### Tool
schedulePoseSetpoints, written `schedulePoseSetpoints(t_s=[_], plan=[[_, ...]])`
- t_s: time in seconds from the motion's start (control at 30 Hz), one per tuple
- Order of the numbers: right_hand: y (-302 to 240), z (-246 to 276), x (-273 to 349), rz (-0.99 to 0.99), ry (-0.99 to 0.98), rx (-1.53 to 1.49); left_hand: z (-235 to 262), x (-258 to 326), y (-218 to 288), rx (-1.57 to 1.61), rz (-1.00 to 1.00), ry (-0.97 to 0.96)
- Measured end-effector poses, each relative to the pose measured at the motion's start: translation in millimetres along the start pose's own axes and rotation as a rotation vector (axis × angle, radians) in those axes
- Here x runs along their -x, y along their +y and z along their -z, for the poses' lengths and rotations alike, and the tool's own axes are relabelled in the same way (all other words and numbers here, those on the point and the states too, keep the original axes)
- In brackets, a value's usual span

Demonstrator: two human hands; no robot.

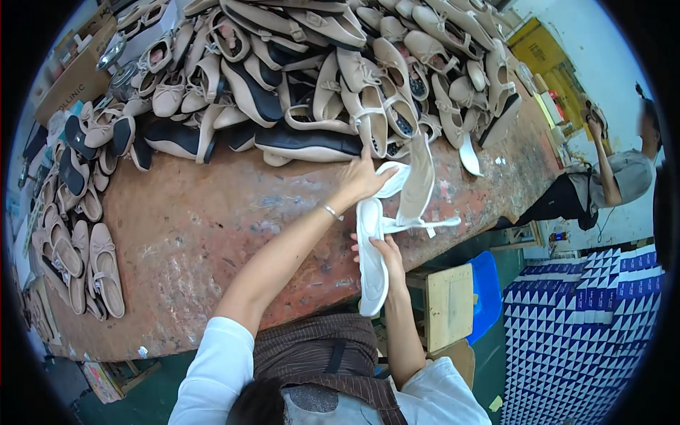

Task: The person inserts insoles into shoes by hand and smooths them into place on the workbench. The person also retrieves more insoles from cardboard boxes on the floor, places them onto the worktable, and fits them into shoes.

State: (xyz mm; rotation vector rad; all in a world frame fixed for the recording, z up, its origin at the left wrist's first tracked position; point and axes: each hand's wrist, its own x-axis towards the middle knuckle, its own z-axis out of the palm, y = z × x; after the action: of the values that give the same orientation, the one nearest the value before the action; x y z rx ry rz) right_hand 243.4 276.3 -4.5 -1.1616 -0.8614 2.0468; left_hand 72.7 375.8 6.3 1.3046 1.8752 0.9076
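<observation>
In front of me my right hand [391,256] grips a long white insole [372,278], its thumb on the near face and fingertips showing past the left edge. Further pale insoles fan out above it: a beige one with a white rim [418,180], a white one seen edge-on [428,224] and a white end [393,181] beside my left hand. My left hand [360,178] reaches to the pile, index finger and thumb apart. Its index fingertip is at the heel of a beige strapped shoe [372,126]; whether it touches is unclear.
Beige bow shoes with black soles [265,99] heap along the back of the worn reddish table [191,234]; more lie at left [106,276]. A wooden stool [450,301] and blue chair [484,290] stand right, near stacked blue-and-white boxes [574,347]. Another person [616,177] holds a shoe.
</observation>
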Motion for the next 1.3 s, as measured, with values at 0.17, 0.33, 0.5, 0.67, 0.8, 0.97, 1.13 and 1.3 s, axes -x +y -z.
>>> schedulePoseSetpoints(t_s=[0.17,0.33,0.5,0.67,0.8,0.97,1.13,1.3], plan=[[-8,-10,8,-0.220,-0.467,-0.222,17,17,-66,0.698,0.348,-0.463],[29,-30,24,-0.486,-0.519,-0.385,40,35,-81,0.566,0.356,-0.235],[53,-24,27,-0.505,-0.582,-0.350,44,72,-29,-0.135,0.085,0.125],[49,-29,22,-0.593,-0.583,-0.236,28,122,-57,-0.206,-0.512,0.005],[74,-11,14,-0.676,-0.572,-0.161,15,133,-13,-0.551,-0.158,-0.223],[72,-18,16,-0.503,-0.560,-0.259,-11,80,-44,-0.439,-0.163,0.004],[49,-46,14,-0.142,-0.315,0.038,-5,41,-18,-0.287,-0.251,0.276],[64,-60,30,0.214,-0.325,0.824,-4,-1,-23,-0.304,-0.227,0.390]])
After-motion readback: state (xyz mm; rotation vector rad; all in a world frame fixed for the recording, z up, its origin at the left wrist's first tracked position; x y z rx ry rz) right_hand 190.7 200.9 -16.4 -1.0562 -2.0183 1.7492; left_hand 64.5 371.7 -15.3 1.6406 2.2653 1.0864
